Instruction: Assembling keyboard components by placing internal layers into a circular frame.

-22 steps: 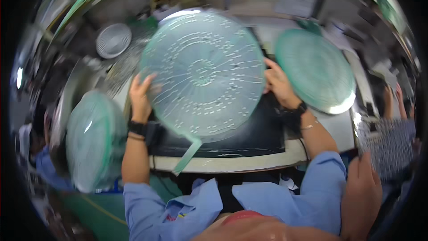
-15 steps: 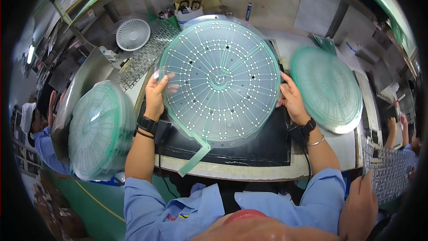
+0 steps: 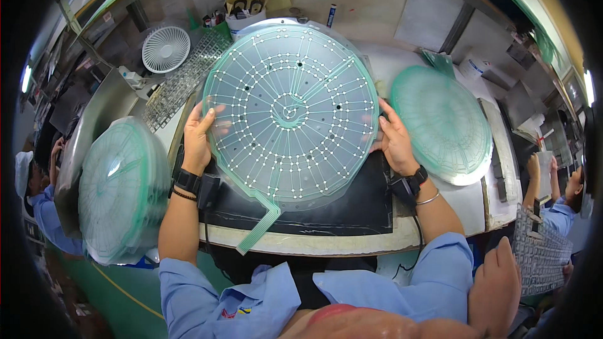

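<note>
Between my hands is a large round printed circuit film (image 3: pixel 308 172), clear with green traces and white dots, its green tail bent toward me at the lower left. My left hand (image 3: pixel 197 138) grips the left edge, thumb on top and fingers showing through the clear rim beneath. At the right edge, my right hand (image 3: pixel 397 144) holds the film with fingers curled at the rim. Under the film lies a black mat (image 3: pixel 301 223), mostly covered.
Stacks of similar round films stand at left (image 3: pixel 103 194) and right (image 3: pixel 443 125). Behind are a white round basket (image 3: pixel 166 49), a perforated metal sheet (image 3: pixel 182 85), a marker (image 3: pixel 331 16) and a tub (image 3: pixel 242 22). Co-workers (image 3: pixel 53 207) sit at both sides.
The whole scene has shifted slightly left in the picture. Both hands keep hold of the film, which looks almost unmoved over the mat.
</note>
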A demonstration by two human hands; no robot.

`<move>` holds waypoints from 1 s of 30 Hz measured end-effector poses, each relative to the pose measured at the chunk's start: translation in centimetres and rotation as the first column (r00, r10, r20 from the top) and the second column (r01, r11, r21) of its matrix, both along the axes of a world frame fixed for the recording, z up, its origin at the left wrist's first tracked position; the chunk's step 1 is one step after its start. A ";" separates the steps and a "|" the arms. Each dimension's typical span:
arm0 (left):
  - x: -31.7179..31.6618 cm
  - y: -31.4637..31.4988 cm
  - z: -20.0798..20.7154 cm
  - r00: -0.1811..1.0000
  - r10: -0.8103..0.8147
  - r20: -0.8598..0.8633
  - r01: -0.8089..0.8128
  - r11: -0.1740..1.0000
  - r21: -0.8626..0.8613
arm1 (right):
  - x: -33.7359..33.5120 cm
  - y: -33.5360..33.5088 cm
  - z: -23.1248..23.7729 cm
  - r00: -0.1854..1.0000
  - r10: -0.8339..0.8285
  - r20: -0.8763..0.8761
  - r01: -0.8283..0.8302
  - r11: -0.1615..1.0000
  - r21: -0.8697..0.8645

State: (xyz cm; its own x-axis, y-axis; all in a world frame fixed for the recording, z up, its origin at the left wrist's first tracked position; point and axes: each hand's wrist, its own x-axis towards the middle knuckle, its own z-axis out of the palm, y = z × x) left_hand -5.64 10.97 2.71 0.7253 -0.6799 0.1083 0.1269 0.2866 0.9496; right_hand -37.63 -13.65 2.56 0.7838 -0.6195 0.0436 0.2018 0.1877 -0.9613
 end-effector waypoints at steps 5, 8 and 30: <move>-0.2 0.2 -0.4 1.000 -0.003 -0.005 0.003 1.000 -0.021 | -0.5 0.1 -0.4 0.993 0.033 0.111 -0.044 0.994 0.103; 0.1 0.3 -1.4 0.999 -0.019 -0.027 0.017 0.998 -0.056 | -0.4 0.4 -0.9 0.984 0.076 0.159 -0.099 0.985 0.143; 0.7 1.0 -1.0 0.970 -0.176 -0.165 0.167 0.984 -0.065 | 0.1 0.8 -0.9 0.991 -0.097 -0.093 0.073 0.970 -0.234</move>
